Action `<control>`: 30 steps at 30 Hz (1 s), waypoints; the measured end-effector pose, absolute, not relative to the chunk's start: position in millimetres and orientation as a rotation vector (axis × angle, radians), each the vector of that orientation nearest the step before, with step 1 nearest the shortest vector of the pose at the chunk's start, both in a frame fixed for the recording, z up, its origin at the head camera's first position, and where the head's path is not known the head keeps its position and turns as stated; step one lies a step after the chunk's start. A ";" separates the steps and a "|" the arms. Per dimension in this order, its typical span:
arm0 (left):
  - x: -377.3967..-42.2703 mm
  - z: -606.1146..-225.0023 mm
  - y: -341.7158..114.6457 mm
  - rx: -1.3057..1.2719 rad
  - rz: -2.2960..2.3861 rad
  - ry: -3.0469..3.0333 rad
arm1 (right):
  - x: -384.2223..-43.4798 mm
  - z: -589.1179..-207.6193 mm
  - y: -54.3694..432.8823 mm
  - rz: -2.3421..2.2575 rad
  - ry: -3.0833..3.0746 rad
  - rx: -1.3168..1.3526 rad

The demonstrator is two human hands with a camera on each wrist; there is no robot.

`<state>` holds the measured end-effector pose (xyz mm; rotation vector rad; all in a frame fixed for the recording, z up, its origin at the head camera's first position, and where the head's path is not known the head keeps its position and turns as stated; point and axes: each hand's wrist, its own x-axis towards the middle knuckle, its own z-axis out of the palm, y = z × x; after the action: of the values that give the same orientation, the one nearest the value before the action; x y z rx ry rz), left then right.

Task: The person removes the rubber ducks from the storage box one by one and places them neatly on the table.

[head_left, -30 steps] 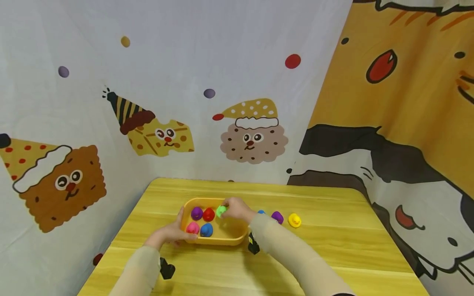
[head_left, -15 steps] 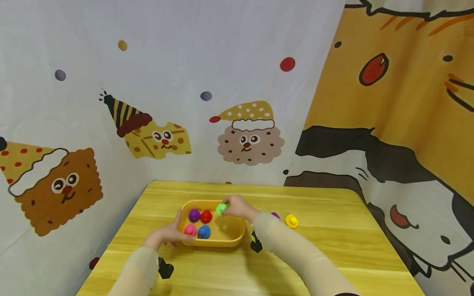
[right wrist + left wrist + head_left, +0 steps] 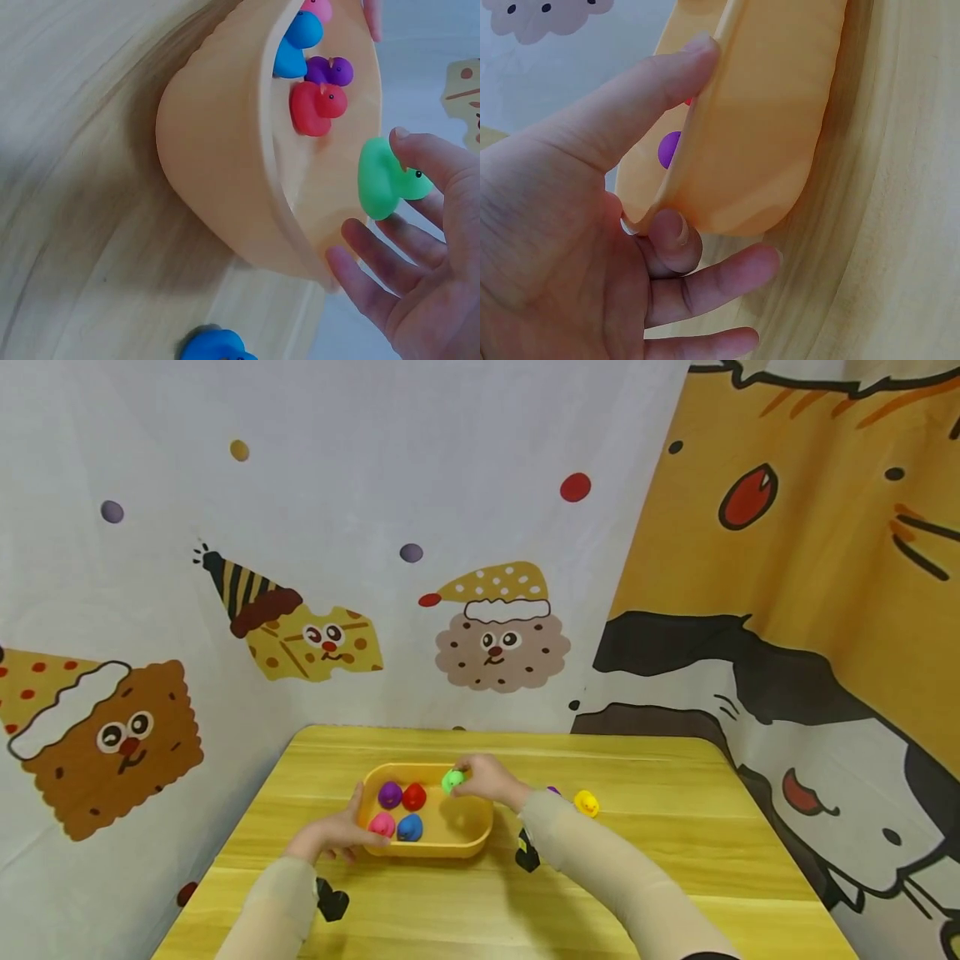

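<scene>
My right hand (image 3: 487, 778) pinches a green rubber duck (image 3: 452, 782) between thumb and fingers, near the far rim of a yellow plastic tub (image 3: 427, 850). In the right wrist view the green duck (image 3: 381, 180) appears raised off the tub floor. At the tub's left end, my left hand (image 3: 330, 837) rests its thumb along the near rim, its other fingers spread around the corner. Inside the tub sit a purple duck (image 3: 390, 794), a red duck (image 3: 414, 797), a pink duck (image 3: 382, 824) partly behind the left thumb, and a blue duck (image 3: 409, 827).
On the wooden table (image 3: 675, 860), right of the tub, stands a yellow duck (image 3: 587, 803). Beside it a purple duck (image 3: 553, 790) is mostly hidden by the right sleeve. Another blue duck (image 3: 215, 345) shows low in the right wrist view. Cartoon-printed cloth (image 3: 337, 485) surrounds the table.
The right hand and the green duck have moved slightly rightward and toward the far rim of the tub. The left hand keeps its place on the tub. The head view has shifted a little.
</scene>
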<state>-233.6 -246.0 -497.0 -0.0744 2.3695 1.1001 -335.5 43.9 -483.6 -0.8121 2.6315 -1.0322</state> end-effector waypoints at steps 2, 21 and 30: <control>-234.6 -498.9 -246.5 -0.067 1.115 2.362 | -335.0 -481.8 48.2 -1.036 2.642 -0.814; -231.7 -496.1 -246.5 -0.040 1.120 2.393 | -333.2 -484.0 85.9 -1.165 2.646 -0.790; -230.4 -493.7 -243.8 -0.072 1.108 2.386 | -332.3 -477.0 103.7 -1.141 2.694 -0.767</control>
<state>-230.4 -243.8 -493.7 -0.0720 2.3860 1.1077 -332.3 103.7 -477.0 -0.7669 2.6943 -1.1407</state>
